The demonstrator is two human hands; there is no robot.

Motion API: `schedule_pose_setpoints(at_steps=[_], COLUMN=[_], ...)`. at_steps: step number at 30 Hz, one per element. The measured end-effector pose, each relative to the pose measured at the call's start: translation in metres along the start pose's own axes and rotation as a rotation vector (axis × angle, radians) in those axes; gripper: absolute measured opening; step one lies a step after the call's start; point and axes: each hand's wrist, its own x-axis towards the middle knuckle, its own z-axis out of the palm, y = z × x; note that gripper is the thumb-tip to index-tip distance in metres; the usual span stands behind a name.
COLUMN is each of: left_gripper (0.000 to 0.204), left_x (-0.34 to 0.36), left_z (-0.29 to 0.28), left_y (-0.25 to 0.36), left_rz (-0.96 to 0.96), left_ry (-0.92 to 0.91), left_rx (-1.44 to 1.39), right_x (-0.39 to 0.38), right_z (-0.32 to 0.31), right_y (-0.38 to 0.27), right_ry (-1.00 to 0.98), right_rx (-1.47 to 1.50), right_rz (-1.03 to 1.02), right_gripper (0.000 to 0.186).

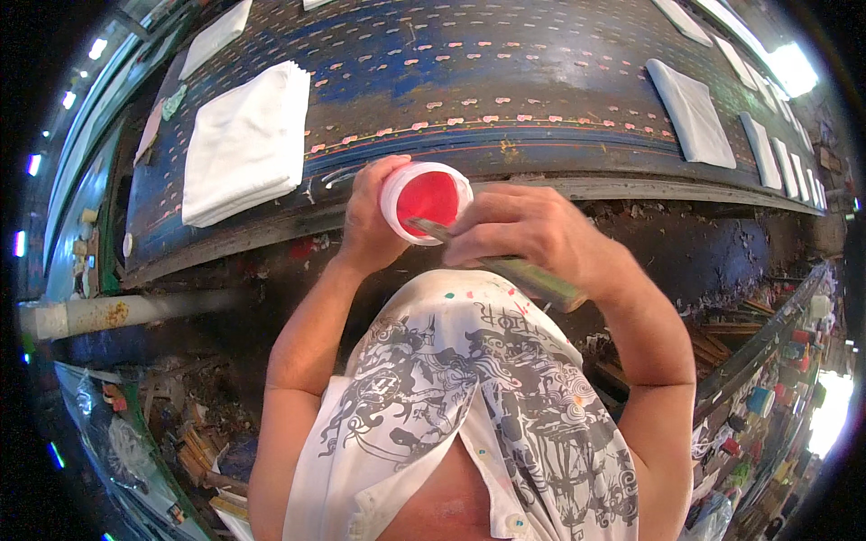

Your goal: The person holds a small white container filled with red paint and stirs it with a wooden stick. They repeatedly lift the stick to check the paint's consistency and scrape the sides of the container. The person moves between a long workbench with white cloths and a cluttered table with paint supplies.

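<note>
My L hand (368, 216) grips a tub (391, 206) w/ red paint (427, 194); my R hand (532, 225) grips a flat tool (537, 281), tip at tub's mouth. White cloths (244, 140) on bench (388, 86), L of tub.

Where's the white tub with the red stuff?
In the head view, the tub is just above the middle, gripped on its left by the left hand; the right hand holds a tool at its mouth.

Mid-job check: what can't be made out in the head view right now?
All in the head view:
Middle of the scraper: covered by the right hand.
Left hand: some fingers hidden behind the tub.
Tub's bottom: under red paint.
Small white cloth: cut off by the top edge.
Clutter, far right: too small.
</note>
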Motion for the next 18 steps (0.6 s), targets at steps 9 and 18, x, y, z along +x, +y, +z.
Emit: schedule_pose_setpoints(at_steps=[9, 18], left_gripper=[0.109, 0.098], left_x=[0.001, 0.0], left_z=[-0.002, 0.004], left_y=[0.003, 0.009], left_rz=[-0.048, 0.088], left_ry=[-0.014, 0.149], left_rx=[-0.096, 0.072], right_x=[-0.008, -0.03], right_z=[-0.006, 0.006], right_y=[0.002, 0.002], right_ry=[-0.055, -0.046], right_rx=[-0.091, -0.262], right_rz=[-0.016, 0.076], right_gripper=[0.028, 0.025])
